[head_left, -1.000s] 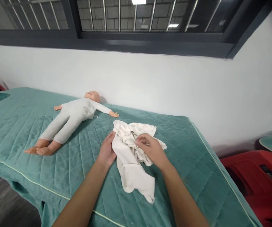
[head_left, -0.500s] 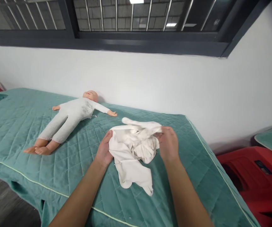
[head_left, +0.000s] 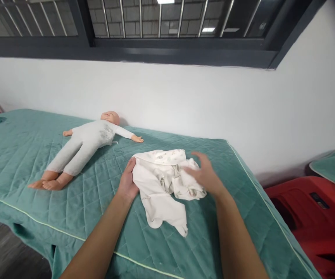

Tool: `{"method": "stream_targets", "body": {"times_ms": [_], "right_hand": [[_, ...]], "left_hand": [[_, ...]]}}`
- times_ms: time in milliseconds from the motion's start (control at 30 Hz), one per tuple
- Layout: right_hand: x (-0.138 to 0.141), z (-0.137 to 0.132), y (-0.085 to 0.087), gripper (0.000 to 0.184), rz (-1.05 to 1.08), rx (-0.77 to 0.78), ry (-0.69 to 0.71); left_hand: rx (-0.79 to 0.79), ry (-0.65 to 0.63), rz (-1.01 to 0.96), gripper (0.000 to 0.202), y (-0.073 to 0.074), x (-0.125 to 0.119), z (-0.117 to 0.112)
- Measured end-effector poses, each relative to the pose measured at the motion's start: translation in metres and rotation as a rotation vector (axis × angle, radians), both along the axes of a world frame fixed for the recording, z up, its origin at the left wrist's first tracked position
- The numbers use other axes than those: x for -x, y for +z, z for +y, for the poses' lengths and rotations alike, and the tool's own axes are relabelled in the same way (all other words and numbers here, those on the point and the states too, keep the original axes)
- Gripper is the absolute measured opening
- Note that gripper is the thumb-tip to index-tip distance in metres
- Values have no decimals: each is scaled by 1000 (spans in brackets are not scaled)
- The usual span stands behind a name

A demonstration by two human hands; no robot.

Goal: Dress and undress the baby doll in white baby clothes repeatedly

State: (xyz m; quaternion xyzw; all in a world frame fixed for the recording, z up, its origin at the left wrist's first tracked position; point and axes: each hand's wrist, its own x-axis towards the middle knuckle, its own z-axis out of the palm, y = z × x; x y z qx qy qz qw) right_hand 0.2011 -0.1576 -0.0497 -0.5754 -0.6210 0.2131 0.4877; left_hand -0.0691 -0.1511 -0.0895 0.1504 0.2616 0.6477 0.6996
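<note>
A crumpled white baby garment [head_left: 163, 207] lies on the green quilted cover, one limb of it stretched toward me. A small print shows on its upper fold, and its right part is bunched up. My left hand [head_left: 128, 181] grips the garment's left edge, thumb on top and the other fingers underneath. At the bunched right part, my right hand [head_left: 205, 175] is open, thumb and fingers apart, over the cloth; whether its fingertips touch the fabric I cannot tell. To the left a baby doll [head_left: 90, 138] in a white suit lies on its back, arms spread.
The green quilted cover [head_left: 97, 209] with pale piping spreads over a bed or table against a white wall [head_left: 167, 100]. Above it runs a dark-framed window [head_left: 167, 52] with metal bars. A red plastic stool [head_left: 309, 217] stands at the right, green cloth [head_left: 334, 168] behind it.
My right hand has let go of the raised fold and opened. That fold now lies flatter, showing its print, and the bunched part has spread to the right. My left hand keeps its grip.
</note>
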Motion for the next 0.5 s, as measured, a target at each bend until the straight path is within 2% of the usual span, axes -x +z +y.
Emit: {"method": "stream_targets", "body": {"times_ms": [67,100,200,267,367,500], "right_hand": [[16,-9,-5,61,-312,133,37],[22,-17,-7,56,-427,170,21],[27,-47,-4,33,-549,166,-81],[17,-68,4,25,-507,191,-88],[-14,-94,26,32,-336,245,-97],[-64,-117,60,50,-242,197,-414]], "left_hand": [[20,26,-8,29,1,0,-1],[30,35,-13,27,2,1,-1],[33,59,-33,24,4,0,-3],[20,88,-39,21,6,-1,-4],[22,119,-19,17,8,-3,-5],[45,128,-14,17,9,-2,-7]]}}
